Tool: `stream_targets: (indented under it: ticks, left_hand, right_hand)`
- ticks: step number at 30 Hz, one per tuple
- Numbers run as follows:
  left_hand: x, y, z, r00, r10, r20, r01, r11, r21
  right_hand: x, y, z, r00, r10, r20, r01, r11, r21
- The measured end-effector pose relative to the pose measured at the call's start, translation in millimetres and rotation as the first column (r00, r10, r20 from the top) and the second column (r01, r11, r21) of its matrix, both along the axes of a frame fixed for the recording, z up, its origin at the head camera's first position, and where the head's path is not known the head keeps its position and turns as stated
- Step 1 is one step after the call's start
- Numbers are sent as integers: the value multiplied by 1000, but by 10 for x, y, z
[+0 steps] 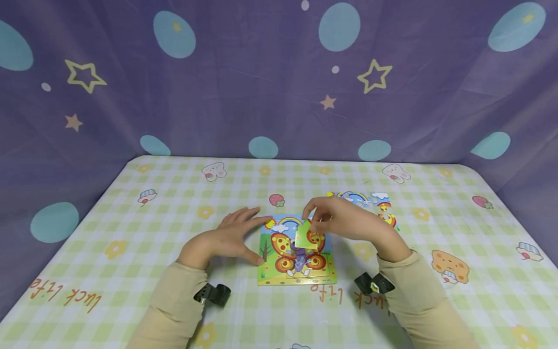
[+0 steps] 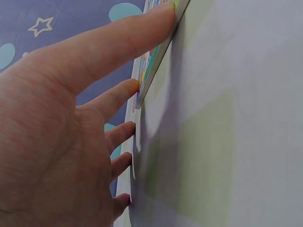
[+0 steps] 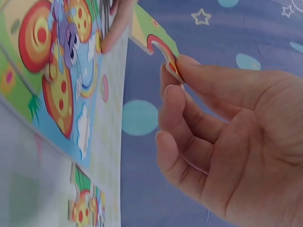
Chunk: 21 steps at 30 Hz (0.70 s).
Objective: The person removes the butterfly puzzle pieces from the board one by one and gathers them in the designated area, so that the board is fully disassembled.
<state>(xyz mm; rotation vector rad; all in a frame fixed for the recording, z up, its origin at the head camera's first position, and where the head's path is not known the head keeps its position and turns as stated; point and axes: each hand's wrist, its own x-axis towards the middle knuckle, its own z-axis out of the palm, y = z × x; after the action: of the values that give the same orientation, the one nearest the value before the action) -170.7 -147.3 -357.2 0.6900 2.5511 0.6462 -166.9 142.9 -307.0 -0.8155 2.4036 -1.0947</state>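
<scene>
On the checked surface (image 1: 183,203) lies a butterfly puzzle board (image 1: 296,252), its left edge steadied by the spread left hand (image 1: 226,237), while the right hand (image 1: 344,220) pinches a green piece (image 1: 303,236) just above the board's picture.

In the head view, the right hand (image 1: 344,220) and its held puzzle piece (image 1: 305,236) cover the upper right part of the butterfly puzzle board (image 1: 296,252). The loose puzzle pieces (image 1: 370,203) on the far right are partly hidden behind that hand. In the left wrist view, the board (image 2: 158,56) shows only edge-on, cut off at the top, its picture unreadable; the left hand (image 2: 61,142) runs off the left and bottom edges. In the right wrist view, the board (image 3: 52,80) is cropped at top and left, and the near tablecloth (image 3: 28,189) is blurred.
</scene>
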Motion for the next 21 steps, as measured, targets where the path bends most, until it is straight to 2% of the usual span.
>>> stream_targets:
  ticks: [15,21]
  left_hand:
    - [1,-7,-2,1000,-3,2,3,1000,-1]
    - [9,2,4,1000,-2,-1,2,1000,3]
  right_hand:
    - [-89,254,-5,999,-45,-15,45,999,14]
    - [-121,338,-24,998,-58,9,58,998,29]
